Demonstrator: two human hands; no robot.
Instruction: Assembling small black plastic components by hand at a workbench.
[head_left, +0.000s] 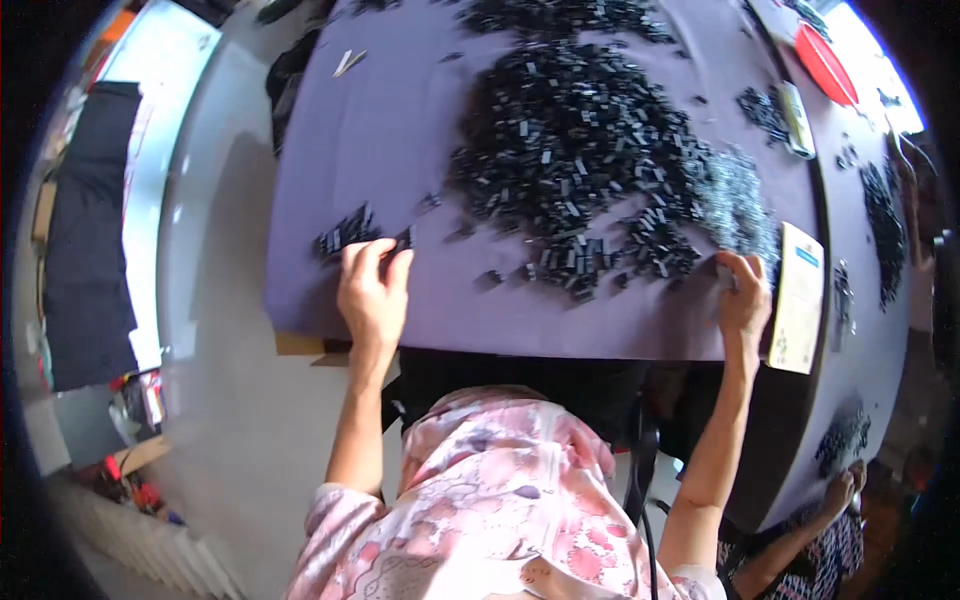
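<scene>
A large heap of small black rectangular pieces (570,140) covers the middle of the purple-covered table. At its right edge lies a pile of small silvery, clear-looking pieces (735,200). My left hand (373,295) is at the near left, thumb and forefinger curled at a small black piece (406,238). Just beyond those fingertips is a little group of black pieces (345,232). My right hand (747,300) reaches the near edge of the silvery pile with its fingers bent together. Whatever its fingertips hold is too small to make out.
A yellowish flat box (797,298) lies right of my right hand. Farther back are a yellow-green roll (796,120) and a red basket (827,64). Thin pale strips (348,64) lie far left. At the lower right, another person's hands (845,490) work beside a black pile (843,440).
</scene>
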